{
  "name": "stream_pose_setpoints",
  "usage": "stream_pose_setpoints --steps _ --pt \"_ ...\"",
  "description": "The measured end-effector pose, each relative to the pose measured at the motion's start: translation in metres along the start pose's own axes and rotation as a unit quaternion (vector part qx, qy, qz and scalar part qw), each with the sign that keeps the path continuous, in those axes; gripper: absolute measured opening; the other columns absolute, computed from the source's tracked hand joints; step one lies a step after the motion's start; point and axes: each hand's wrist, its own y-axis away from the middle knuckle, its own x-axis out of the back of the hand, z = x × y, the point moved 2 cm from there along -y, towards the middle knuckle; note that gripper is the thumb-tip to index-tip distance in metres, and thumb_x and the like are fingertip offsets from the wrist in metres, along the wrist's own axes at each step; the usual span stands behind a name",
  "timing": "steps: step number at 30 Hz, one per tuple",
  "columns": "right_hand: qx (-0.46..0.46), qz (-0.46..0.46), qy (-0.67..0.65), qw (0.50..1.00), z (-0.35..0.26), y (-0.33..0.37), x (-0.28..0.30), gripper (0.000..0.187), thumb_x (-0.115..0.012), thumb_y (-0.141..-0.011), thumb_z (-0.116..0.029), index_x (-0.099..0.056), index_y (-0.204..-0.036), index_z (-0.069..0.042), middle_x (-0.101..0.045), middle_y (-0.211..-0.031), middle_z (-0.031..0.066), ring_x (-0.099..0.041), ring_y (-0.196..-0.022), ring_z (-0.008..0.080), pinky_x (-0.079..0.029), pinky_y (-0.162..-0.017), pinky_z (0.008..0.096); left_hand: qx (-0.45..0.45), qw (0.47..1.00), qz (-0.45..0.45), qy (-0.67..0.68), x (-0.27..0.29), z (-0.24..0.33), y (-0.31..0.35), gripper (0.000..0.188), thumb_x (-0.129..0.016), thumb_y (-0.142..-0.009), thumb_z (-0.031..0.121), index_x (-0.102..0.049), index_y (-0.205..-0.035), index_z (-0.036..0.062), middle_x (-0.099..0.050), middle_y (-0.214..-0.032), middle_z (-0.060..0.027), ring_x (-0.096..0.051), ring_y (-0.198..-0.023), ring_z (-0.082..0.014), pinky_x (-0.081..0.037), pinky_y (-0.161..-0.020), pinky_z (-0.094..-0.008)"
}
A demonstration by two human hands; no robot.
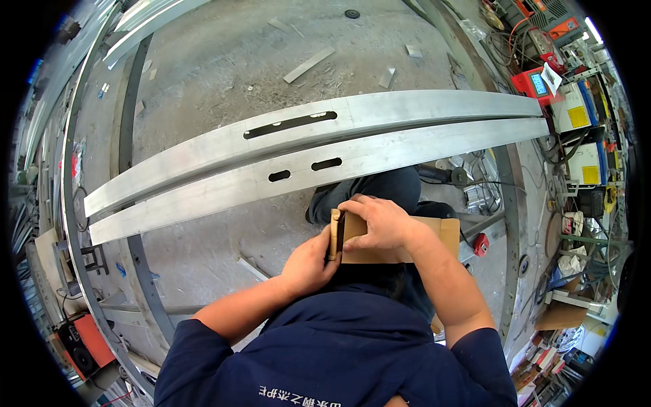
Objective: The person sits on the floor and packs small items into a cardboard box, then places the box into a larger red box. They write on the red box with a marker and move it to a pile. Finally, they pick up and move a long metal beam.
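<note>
Just in front of the person's torso, near the middle of the scene, a narrow brown piece (pixel 334 235) is held up between both hands. The left hand (pixel 306 263) is closed along its left side, the fingers lying flat against it. The right hand (pixel 382 227) is partly open and curved: its fingertips reach the far end, while the thumb is parted from them on the right side — whether it grips or only steadies, I cannot tell.

The piece looks like cardboard, or something wrapped in it, with a darker right side; its contents, if any, are hidden. I judge it light and fairly stiff, not slippery, though its edges could crush under a hard pinch. The flat sides, around mid-length, seem the best place to take hold.

Its long axis runs near to far, one end toward the torso and the other toward two slotted metal beams (pixel 305 129) — roughly across their length. A narrow edge faces up. Just right of it, partly beneath the right forearm, is a broader sheet or box of cardboard (pixel 445 234), longer from left to right.
</note>
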Motion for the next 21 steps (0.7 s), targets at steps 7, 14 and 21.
stream_pose_setpoints --steps 7,14,21 --pt "-0.006 -0.001 -0.013 1.0 -0.001 0.001 0.003 0.076 -0.078 -0.074 -0.046 -0.051 -0.138 -0.014 -0.054 -0.137 0.0153 -0.053 -0.125 0.0345 -0.044 -0.105 0.042 -0.057 0.992 -0.011 -0.116 -0.001 0.005 -0.003 0.067 -0.059 -0.082 0.012 -0.035 -0.139 -0.0129 -0.064 -0.1 -0.027 -0.063 -0.092 -0.0418 -0.052 -0.08 -0.0479" --pt "0.012 0.041 -0.022 0.999 0.004 0.002 0.0 0.074 -0.08 -0.073 -0.044 -0.054 -0.135 -0.013 -0.058 -0.131 0.0145 -0.057 -0.12 0.0337 -0.046 -0.102 0.0415 -0.103 0.98 -0.018 -0.172 0.001 0.007 -0.007 0.069 -0.057 -0.08 0.014 -0.035 -0.136 -0.0204 -0.063 -0.105 -0.0292 -0.063 -0.095 -0.0421 -0.051 -0.087 -0.0462" --pt "0.03 0.065 -0.021 0.997 0.008 0.004 -0.001 0.076 -0.08 -0.072 -0.047 -0.054 -0.137 -0.017 -0.061 -0.123 0.0147 -0.06 -0.113 0.0349 -0.049 -0.097 0.0428 -0.098 0.97 -0.06 -0.214 0.004 0.013 -0.01 0.072 -0.057 -0.08 0.016 -0.033 -0.136 -0.0214 -0.062 -0.107 -0.0305 -0.062 -0.1 -0.0413 -0.049 -0.093 -0.0461"
